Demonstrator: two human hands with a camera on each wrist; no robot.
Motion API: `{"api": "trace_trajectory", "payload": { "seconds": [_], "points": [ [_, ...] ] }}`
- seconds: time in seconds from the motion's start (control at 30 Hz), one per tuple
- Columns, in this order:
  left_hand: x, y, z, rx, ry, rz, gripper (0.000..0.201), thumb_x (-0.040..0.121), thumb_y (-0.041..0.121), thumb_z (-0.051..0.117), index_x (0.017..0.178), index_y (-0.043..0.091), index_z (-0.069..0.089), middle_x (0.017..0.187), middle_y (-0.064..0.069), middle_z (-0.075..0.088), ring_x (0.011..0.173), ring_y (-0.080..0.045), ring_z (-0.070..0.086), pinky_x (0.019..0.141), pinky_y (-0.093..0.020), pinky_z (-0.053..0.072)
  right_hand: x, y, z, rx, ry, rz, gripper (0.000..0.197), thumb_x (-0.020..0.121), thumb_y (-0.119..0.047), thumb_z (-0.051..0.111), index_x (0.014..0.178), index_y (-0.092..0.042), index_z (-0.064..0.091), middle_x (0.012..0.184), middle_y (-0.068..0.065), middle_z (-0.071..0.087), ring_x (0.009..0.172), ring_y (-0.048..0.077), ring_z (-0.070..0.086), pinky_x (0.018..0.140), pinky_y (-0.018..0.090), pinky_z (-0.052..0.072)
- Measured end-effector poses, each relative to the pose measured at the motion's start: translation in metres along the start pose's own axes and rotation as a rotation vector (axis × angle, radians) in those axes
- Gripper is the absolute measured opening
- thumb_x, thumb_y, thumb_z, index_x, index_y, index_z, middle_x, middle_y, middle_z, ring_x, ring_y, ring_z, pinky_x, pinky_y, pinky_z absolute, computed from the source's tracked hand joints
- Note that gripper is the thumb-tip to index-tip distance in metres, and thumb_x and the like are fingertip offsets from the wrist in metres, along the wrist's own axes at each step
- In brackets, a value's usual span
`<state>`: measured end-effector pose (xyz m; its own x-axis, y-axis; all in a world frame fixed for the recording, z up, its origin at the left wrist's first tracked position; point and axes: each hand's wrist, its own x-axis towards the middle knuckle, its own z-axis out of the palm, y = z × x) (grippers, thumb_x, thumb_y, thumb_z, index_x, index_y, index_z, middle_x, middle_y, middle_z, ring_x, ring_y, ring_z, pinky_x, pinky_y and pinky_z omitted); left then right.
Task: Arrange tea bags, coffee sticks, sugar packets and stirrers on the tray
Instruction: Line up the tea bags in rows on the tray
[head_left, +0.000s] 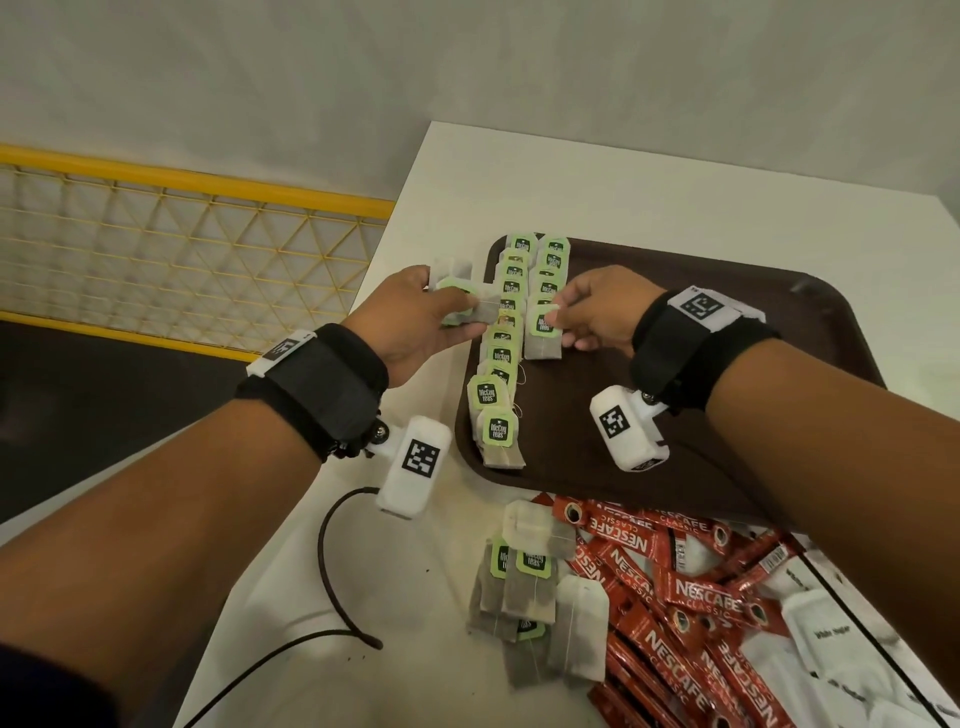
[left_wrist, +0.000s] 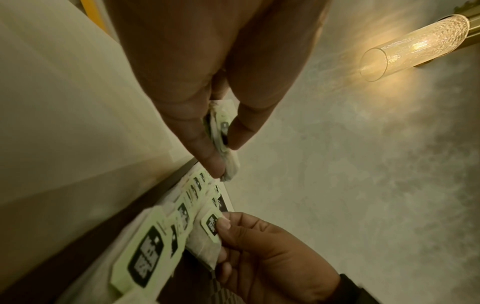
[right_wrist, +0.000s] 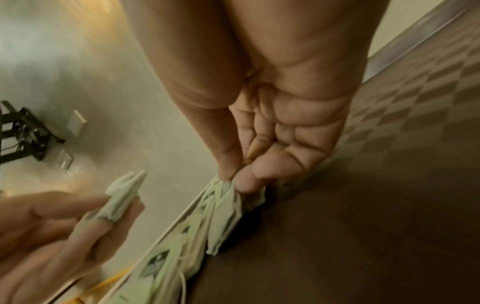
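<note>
Two rows of green-tagged tea bags (head_left: 501, 353) lie along the left side of the dark brown tray (head_left: 727, 364). My right hand (head_left: 587, 312) pinches the tag of a tea bag (head_left: 543, 330) at the near end of the shorter right row, down on the tray; the same tea bag (left_wrist: 207, 236) shows in the left wrist view. My left hand (head_left: 415, 317) holds a small stack of tea bags (head_left: 460, 296) just left of the tray's edge, pressed between thumb and fingers (left_wrist: 207, 156). The stack (right_wrist: 124, 197) juts past the fingertips.
On the white table (head_left: 623, 197) near me lie loose tea bags (head_left: 530, 582), a heap of red coffee sticks (head_left: 675, 592) and white sugar packets (head_left: 826, 629). A black cable (head_left: 332, 571) loops at the table's left edge. A yellow mesh rail (head_left: 182, 249) stands left.
</note>
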<state>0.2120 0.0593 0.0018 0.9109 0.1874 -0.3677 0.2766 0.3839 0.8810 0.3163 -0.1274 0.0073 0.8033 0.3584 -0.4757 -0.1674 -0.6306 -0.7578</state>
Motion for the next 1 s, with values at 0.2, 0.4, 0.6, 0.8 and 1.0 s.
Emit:
{"api": "trace_trajectory", "payload": {
  "seconds": [0.2,0.4,0.6,0.8,1.0],
  "points": [
    [-0.001,-0.001,-0.003,-0.013,-0.026,-0.031,0.037,0.094,-0.009,0.052,0.131,-0.008,0.046,0.130,-0.024,0.060,0.106,-0.031,0.069,0.077,-0.028,0.060,-0.002,-0.006,0.007,-0.035,0.089,0.060,0.016,0.085,-0.010,0.072,0.091,-0.008,0.057,0.079,0.011,0.062,0.063,0.017,0.058,0.073,0.033,0.057],
    [-0.005,0.003,-0.003,0.141,-0.105,-0.058,0.041,0.094,-0.001,0.059,0.134,0.001,0.049,0.127,-0.019,0.064,0.107,-0.032,0.069,0.077,-0.032,0.061,-0.006,-0.016,0.004,-0.104,0.167,-0.010,0.021,0.091,-0.025,0.066,0.097,-0.007,0.058,0.080,0.012,0.064,0.061,0.020,0.057,0.070,0.035,0.056],
    [-0.005,0.006,0.006,0.368,-0.161,0.039,0.036,0.089,0.006,0.069,0.123,0.005,0.057,0.111,-0.012,0.070,0.092,-0.019,0.071,0.073,-0.026,0.057,-0.025,-0.037,0.004,-0.121,-0.032,-0.269,0.027,0.086,-0.034,0.070,0.095,-0.009,0.069,0.082,0.001,0.067,0.065,0.010,0.057,0.054,0.022,0.046],
    [-0.008,0.005,0.015,0.335,-0.119,0.119,0.037,0.088,0.006,0.071,0.123,0.005,0.060,0.108,-0.009,0.071,0.093,-0.019,0.072,0.072,-0.025,0.057,-0.032,-0.026,0.002,0.133,-0.150,-0.199,0.010,0.084,-0.006,0.071,0.090,-0.008,0.063,0.077,0.009,0.061,0.063,0.013,0.057,0.060,0.023,0.053],
    [-0.013,0.006,0.015,0.431,-0.110,0.179,0.035,0.086,0.009,0.074,0.119,0.009,0.062,0.111,-0.010,0.072,0.092,-0.018,0.068,0.075,-0.030,0.056,-0.039,-0.012,-0.009,0.548,-0.233,-0.140,0.011,0.087,0.003,0.061,0.095,-0.005,0.061,0.093,0.012,0.069,0.080,0.019,0.069,0.074,0.027,0.060]
  ]
}}
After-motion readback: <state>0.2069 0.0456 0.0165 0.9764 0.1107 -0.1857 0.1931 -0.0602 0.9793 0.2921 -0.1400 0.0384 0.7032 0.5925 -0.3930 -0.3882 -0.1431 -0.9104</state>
